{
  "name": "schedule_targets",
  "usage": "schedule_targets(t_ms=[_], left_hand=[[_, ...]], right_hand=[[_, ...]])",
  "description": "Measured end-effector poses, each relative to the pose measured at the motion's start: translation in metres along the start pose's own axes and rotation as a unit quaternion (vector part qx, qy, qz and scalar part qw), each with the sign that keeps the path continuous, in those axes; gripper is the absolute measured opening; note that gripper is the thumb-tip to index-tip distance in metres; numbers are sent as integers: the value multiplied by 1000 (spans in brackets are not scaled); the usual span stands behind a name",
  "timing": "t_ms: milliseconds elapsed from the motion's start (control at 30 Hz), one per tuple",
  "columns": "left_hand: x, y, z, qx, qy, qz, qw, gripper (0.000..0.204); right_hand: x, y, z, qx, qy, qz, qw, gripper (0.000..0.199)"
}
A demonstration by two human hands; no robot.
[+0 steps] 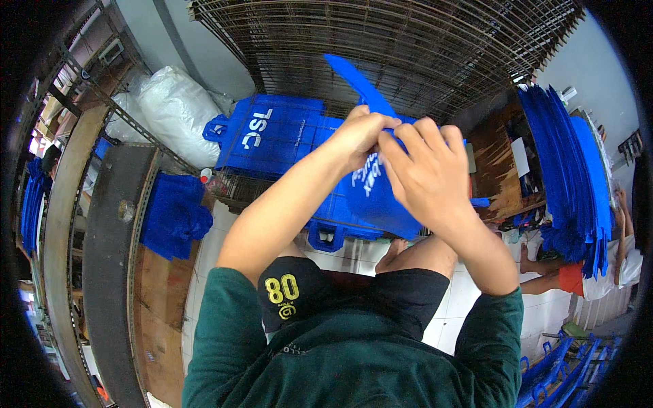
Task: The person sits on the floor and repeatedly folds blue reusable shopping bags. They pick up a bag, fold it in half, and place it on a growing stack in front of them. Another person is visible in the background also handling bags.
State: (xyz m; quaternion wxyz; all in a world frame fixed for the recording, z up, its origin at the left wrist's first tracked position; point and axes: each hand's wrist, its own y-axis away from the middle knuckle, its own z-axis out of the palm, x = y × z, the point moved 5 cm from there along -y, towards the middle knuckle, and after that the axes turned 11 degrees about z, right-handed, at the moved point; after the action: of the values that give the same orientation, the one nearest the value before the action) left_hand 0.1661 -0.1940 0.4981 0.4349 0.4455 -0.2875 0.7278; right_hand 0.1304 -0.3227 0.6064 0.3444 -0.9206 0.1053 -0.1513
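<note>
First, at left, a crumpled heap of royal-blue fabric [175, 214] sits by a long brown wooden shelf [160, 299], with a bulging white plastic sack [180, 115] behind it. Next, a flat royal-blue fabric bag with white lettering and a looped handle [262, 136] lies print side up; its lettering looks finished.

At centre, before stacked brown wire-mesh racks [415, 47], the person's left hand [360, 136] and right hand [432, 166] meet over a second blue fabric piece with white lettering [391, 207]. A narrow blue strip [357, 81] sticks up beyond them. The left fingers look pinched together on the second piece; the right fingers curl over it, but their tips are hidden, so their grip cannot be told. This piece is already lettered, and the handwork at its upper edge seems unfinished, since both hands are there.

At right hangs a thick bundle of blue fabric sheets [571, 177], with more blue handled bags [561, 370] below; whether these are finished or waiting is unclear.
</note>
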Motion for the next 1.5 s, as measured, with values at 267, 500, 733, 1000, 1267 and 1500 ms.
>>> schedule_targets(t_ms=[267,500,733,1000,1267,1500], left_hand=[[67,29,-34,21,-46,46,998,9],[130,67,-57,64,-92,99,989,28],[152,133,-158,167,-165,120,965,58],[110,143,-202,201,-178,12,963,67],[56,78,-221,90,-28,33,995,71],[4,58,-267,117,-103,61,986,91]], right_hand=[[162,159,22,167,-402,558,706,36],[-61,321,274,-251,-790,556,-63,74],[-92,269,250,-266,-835,465,-127,64],[21,195,216,-271,-784,500,248,81],[86,152,199,-189,-767,507,344,88],[90,210,233,-128,-722,574,364,79]])
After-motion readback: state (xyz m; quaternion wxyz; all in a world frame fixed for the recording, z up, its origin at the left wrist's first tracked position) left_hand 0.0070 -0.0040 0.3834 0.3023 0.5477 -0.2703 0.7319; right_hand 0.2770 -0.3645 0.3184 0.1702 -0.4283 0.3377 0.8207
